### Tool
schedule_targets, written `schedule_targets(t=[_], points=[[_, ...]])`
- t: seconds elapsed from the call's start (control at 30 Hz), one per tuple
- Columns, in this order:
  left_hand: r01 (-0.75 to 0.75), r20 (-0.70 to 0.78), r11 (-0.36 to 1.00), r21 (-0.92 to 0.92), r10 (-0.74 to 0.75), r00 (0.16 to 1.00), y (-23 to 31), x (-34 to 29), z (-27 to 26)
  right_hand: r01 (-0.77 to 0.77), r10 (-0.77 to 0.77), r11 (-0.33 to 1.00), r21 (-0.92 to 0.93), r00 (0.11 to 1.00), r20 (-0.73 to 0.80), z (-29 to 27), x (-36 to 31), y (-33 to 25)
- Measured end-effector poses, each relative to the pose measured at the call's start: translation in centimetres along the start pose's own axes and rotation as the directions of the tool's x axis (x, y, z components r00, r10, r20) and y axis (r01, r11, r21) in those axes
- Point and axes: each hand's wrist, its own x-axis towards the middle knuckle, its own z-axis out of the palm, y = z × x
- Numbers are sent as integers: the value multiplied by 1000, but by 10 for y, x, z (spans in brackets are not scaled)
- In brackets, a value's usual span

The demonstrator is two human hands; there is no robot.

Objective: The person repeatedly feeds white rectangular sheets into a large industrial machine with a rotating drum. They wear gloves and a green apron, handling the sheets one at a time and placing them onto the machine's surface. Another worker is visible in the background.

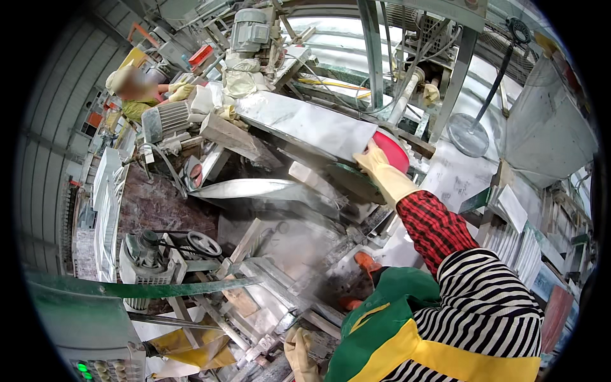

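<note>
slab [305, 121] is upper center, long axis stretching left and slightly up from the right hand [379, 169], which is way nearer. that glove's touching the slab's right end, can't tell if it's pinching. left hand [299, 350]'s bottom center, grip unclear.

Looking like a dusty industrial workshop: showing a finned grey motor [249, 33] up on a machine, another motor [144, 256] beside a handwheel [203, 243], a control box [83, 321] with glowing green buttons [82, 367], stacked flat sheets [519, 251] and ribbed wall panels [46, 191]; including a gloved co-worker [133, 109] among machinery.
</note>
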Motion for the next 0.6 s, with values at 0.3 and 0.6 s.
schedule_targets(t=[0.3, 0.6], points=[[-70, -337, 986, 151, 118, 934, -9, 21, -98, -222, -34, 562, 796, 956, 291, -19, 20, 29], [300, -432, 315, 900, 723, 538, -32, 6, -191, -273, -84, 731, 626, 874, 479, -31, -119, 67]])
